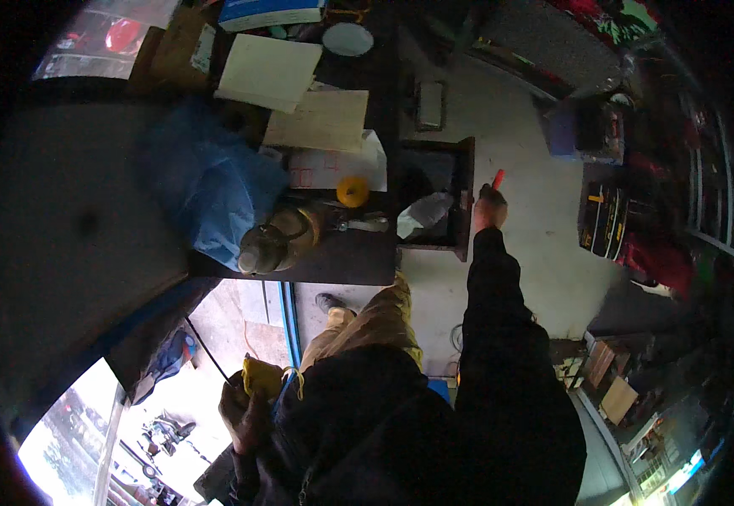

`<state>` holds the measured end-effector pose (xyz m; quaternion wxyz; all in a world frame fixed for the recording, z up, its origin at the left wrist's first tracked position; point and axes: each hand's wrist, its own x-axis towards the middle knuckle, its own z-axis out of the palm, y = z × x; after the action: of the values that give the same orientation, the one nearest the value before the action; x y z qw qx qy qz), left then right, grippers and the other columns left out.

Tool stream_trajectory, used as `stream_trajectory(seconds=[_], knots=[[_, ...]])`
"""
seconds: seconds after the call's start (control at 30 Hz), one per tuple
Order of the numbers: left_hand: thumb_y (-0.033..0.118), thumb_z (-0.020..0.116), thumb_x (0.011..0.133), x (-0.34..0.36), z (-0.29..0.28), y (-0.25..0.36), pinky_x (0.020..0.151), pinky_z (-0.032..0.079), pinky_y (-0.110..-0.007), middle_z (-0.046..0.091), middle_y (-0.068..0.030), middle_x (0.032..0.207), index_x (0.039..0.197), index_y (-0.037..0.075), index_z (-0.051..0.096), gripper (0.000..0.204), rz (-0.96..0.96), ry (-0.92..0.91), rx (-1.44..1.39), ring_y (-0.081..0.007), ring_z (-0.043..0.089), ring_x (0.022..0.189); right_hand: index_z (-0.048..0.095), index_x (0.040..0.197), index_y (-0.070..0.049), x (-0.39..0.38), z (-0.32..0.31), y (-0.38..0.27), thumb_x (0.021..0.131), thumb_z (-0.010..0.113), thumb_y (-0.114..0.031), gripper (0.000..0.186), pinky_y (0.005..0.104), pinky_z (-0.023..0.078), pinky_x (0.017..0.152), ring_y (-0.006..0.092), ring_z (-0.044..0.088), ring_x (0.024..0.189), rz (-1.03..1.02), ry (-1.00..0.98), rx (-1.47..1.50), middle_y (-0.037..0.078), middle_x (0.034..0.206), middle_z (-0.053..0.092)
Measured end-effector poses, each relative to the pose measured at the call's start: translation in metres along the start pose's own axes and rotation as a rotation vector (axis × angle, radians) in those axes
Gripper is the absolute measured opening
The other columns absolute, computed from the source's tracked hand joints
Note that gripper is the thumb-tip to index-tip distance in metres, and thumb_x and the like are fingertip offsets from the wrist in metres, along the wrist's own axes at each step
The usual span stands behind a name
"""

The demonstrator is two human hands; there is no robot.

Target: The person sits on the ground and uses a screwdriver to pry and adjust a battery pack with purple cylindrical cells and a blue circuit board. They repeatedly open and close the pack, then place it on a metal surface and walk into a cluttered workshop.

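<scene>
Far on the desk lie two paper sheets (270, 72) (318, 121), one yellow tape roll (353, 191), one blue cloth (215, 190).

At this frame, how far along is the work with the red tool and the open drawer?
Done: the drawer stands open, white crumpled material inside. In hand: the right hand holds a red-handled tool by the drawer's far edge; the left hand holds a yellow object near the body. Left: the drawer is not yet shut, and both hands are occupied.

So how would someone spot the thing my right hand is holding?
Find the dark table and the open drawer box at its right edge. Just past it, the right hand grips a small red-tipped tool, the only bright red thing over the pale floor.
</scene>
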<state>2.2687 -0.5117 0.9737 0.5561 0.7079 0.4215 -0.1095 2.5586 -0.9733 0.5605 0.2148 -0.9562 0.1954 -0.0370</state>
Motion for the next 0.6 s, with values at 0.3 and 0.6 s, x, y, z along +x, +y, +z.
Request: stream_trajectory(seconds=[0.3,0.6], knots=[[0.026,0.076,0.093,0.005,-0.002,0.007,0.062,0.049,-0.024,0.069,-0.0079,0.102,0.132,-0.002,0.055,0.053,0.035,-0.058,0.068,-0.0106,0.061,0.071,0.068,0.091,-0.004,-0.05,-0.087,-0.119,0.095,0.063,-0.032,0.029,0.049,0.052,0.065,0.0409,0.067,0.074,-0.079,-0.001,0.212,0.019,0.084,0.071],[0.019,0.075,0.094,-0.009,-0.018,-0.016,0.09,0.054,-0.035,0.068,-0.0147,0.117,0.132,-0.007,0.052,0.052,0.006,0.004,-0.065,-0.0212,0.066,0.103,0.071,0.103,-0.007,-0.123,-0.102,-0.233,0.087,0.075,-0.015,0.019,0.0431,0.056,0.073,0.0352,0.069,0.083,-0.628,-0.102,0.5,0.013,0.095,0.071]])
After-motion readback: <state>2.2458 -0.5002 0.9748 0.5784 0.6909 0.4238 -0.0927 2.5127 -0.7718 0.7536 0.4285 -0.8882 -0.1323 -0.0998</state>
